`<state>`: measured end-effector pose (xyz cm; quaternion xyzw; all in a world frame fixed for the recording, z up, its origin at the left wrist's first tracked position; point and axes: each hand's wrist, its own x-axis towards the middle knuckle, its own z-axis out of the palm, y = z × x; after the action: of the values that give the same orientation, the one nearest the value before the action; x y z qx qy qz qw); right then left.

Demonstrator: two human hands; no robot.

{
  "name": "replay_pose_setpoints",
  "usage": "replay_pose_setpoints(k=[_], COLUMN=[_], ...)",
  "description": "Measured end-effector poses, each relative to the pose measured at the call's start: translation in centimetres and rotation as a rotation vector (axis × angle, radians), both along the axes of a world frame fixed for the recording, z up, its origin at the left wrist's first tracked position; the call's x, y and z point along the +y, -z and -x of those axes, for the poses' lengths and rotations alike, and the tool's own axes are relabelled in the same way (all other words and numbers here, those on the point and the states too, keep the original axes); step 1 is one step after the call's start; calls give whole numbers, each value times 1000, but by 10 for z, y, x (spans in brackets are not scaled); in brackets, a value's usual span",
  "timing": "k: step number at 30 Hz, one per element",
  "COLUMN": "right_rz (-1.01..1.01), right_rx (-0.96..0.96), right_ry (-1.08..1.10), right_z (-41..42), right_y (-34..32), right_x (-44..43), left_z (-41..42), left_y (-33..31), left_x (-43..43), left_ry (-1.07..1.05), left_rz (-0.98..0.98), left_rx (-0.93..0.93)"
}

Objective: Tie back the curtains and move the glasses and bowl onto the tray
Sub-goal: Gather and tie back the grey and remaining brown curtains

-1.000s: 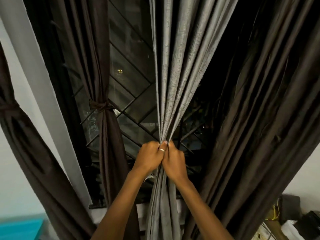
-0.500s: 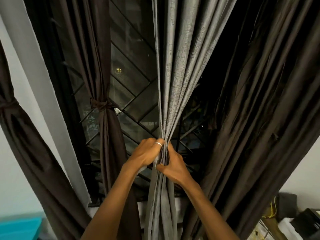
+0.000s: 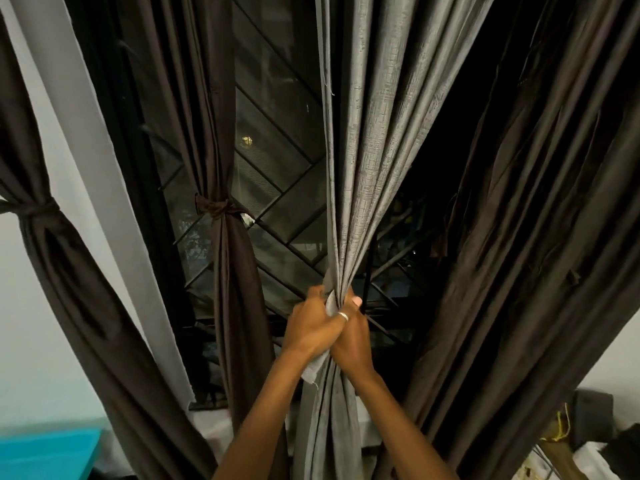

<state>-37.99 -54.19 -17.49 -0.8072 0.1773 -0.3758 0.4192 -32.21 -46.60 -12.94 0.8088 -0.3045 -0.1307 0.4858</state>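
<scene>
Dark brown curtain panels (image 3: 540,237) are seen hanging at right, w/ two more at left already cinched by knotted brown ties (image 3: 216,207). Centre frame, the grey textured fabric curtain (image 3: 367,150) is bunched into a narrow gather in front of the diamond-grille window (image 3: 277,188). Left hand (image 3: 311,327) & right hand (image 3: 353,341) are both clenched tight round that gather, pressed together. A silver ring (image 3: 343,315) is worn.

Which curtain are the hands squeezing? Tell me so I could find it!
Find the dark window with the diagonal grille. In front hangs the grey curtain, bunched in both hands. Its neighbours are dark brown; only this one is pale and textured.
</scene>
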Motion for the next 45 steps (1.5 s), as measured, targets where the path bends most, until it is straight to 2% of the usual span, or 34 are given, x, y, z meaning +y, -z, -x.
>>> replay_pose_setpoints(k=[5,9,19,24,28,30,32,34,35,38,41,45], right_rz=[-129,-266,-114,-151,-208,-325,-374,-357,-370,-399,-396,-678], right_rx=[-1,69,60,6,21,-67,-126,-98,-87,-17,173,429], right_ry=[-35,-101,-3,-134,-269,-188,20,162,154,-52,-313,-514], right_z=[-1,-1,7,5,8,5,-1,-9,-12,-17,-18,-20], right_y=[4,8,13,17,11,-3,-21,-40,-48,-70,-76,-67], right_x=[5,6,9,8,-16,-38,-63,-87,-96,-112,-111,-108], left_z=[9,8,12,16,7,-1,-9,-15,-17,-22,-25,-27], left_y=[-5,-15,-11,-14,-13,-13,-14,-15,-16,-21,-26,-29], left_x=[-6,-13,-21,-15,-5,3,11,22,27,39,45,49], left_ry=[-140,-170,-248,-324,-297,-223,-111,7,60,156,205,268], left_rz=[-19,-58,-88,-76,-130,-158,-163,-147,-143,-136,-146,-112], left_rx=[48,0,-181,-195,-266,-296,-298,-271,-260,-201,-179,-130])
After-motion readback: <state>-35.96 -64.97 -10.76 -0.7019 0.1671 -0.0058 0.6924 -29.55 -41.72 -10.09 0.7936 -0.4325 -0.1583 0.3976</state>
